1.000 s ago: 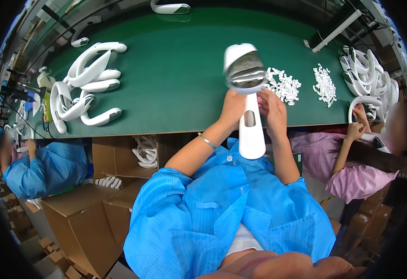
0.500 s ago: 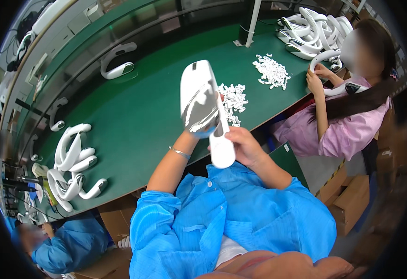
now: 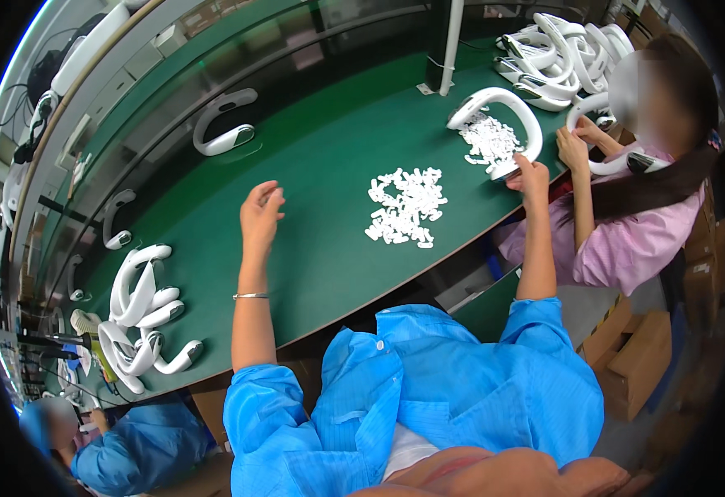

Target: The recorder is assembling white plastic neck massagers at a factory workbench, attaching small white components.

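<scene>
My right hand is closed on the near end of a white U-shaped neck fan, out to the right. The fan's curve arches around a pile of small white parts; whether it rests on the table I cannot tell. Over the green table, to the left, my left hand is held up with nothing in it, its fingers loosely bent and apart. Between my hands lies a second pile of small white parts.
Several white neck fans are heaped at the left, and a larger heap lies at the far right. A co-worker in pink handles a fan on the right; another in blue sits lower left. A post stands at the back.
The neck fan has gone from in front of my chest to the far right in my right hand. My left hand has let go of it and moved left.
</scene>
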`<action>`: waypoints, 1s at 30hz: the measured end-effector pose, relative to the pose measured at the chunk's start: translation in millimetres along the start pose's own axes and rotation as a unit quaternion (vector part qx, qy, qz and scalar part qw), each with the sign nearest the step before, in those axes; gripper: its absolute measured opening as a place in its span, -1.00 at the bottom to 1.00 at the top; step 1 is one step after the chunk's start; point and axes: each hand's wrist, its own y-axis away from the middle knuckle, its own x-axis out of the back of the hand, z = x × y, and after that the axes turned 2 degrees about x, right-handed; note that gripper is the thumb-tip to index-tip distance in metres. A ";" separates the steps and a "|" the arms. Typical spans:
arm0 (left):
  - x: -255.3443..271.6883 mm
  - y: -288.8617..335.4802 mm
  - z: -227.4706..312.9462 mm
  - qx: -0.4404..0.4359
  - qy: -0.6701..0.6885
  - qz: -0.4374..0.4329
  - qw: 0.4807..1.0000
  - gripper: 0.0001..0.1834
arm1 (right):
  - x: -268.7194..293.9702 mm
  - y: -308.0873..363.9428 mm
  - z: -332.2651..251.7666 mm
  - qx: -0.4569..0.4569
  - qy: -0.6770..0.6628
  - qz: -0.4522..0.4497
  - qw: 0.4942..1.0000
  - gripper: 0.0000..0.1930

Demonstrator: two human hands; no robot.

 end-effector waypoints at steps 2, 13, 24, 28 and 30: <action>17.0 -4.8 -10.5 0.012 -0.019 0.040 0.999 -0.60 | -0.3 -11.8 6.9 0.004 0.032 0.012 0.999 -0.61; 100.0 -160.8 -40.4 -0.027 -0.352 0.245 0.903 -0.51 | 20.2 -34.8 15.8 -0.012 0.133 0.012 0.991 -0.45; 111.6 -338.0 -51.3 0.135 -0.389 0.105 0.905 -0.57 | -112.8 88.9 -51.2 0.316 0.296 -0.078 0.898 -0.74; 107.2 -357.4 -61.6 0.169 -0.328 0.106 0.924 -0.70 | -188.2 80.3 -67.5 0.373 0.368 -0.253 0.813 -0.76; 96.0 -335.9 -62.6 0.168 -0.281 0.122 0.937 -0.71 | -197.7 67.3 -54.3 0.389 0.395 -0.275 0.785 -0.75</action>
